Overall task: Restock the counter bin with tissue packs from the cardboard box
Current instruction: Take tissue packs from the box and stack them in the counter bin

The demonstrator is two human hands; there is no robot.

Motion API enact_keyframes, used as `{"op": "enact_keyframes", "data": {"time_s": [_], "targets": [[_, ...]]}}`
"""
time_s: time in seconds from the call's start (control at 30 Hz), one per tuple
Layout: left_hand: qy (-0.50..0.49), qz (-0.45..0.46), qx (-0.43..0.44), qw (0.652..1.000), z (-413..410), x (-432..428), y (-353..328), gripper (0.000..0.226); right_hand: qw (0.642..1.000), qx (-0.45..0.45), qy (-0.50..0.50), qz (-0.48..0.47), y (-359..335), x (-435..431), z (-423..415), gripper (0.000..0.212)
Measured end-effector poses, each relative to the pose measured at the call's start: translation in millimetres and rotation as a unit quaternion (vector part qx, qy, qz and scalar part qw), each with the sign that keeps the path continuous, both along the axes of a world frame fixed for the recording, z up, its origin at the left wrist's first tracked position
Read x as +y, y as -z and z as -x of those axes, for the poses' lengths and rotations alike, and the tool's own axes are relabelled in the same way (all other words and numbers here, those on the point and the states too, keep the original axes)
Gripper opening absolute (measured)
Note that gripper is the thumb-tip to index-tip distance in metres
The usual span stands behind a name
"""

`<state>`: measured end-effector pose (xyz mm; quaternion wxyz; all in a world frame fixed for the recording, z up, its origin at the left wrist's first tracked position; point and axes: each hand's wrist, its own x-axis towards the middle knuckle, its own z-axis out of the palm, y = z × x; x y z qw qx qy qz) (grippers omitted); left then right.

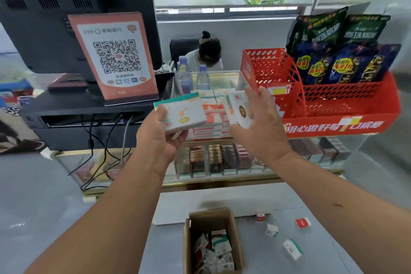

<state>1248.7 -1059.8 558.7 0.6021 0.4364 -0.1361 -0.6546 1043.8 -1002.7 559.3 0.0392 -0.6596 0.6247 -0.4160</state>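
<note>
The teal-edged tissue pack (181, 113) lies in the left hand (160, 138), with the thumb laid across its near face and the other fingers curled up under its lower edge. A second tissue pack (239, 110), white with orange print, stands tilted on end in the right hand (260, 122), pinched between the fingers over its far top and the thumb under its near corner. Both are held in the air side by side, close but apart, just in front of the clear counter bin (222, 72). The bin sits on the glass counter (222, 176), and stacked packs (209, 122) already fill much of its near side. Whether either held pack touches the bin's wall cannot be told. Two water bottles (183, 73) stand at the bin's far left. A red basket (333, 107) is just right of the bin and carries dark snack bags (344, 62) at its far side. To the left, a sign with a QR code (115, 58) leans in front of a black monitor (77, 18). A person (209, 51) sits beyond the counter, head bowed. Near the bottom, on the grey floor, the cardboard box (209, 218) stands open with a jumble of packs (219, 249) inside. A few loose packs (293, 248) lie scattered to its right — white ones with teal, and one red and white.
</note>
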Motion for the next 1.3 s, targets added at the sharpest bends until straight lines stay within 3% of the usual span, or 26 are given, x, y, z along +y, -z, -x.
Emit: {"op": "enact_keyframes", "data": {"time_s": [0.47,0.7,1.0,1.3], "targets": [[-0.007,0.002,-0.082,0.997,44.4,-71.8,-26.9,0.032,0.996,-0.055,-0.068,0.015,-4.0,-89.1,56.0,0.085],[0.000,0.010,-0.057,0.998,42.2,-129.3,-39.3,0.027,0.998,-0.041,-0.021,0.030,-12.1,-133.1,56.3,0.080],[0.077,-0.024,-0.033,0.996,56.5,-193.9,-6.3,0.029,0.999,-0.003,0.044,0.011,-13.2,-173.3,39.0,0.079],[0.099,-0.098,-0.063,0.988,79.0,-226.0,10.7,0.023,1.000,0.009,0.016,-0.014,-1.6,-218.5,39.0,0.081]]}}
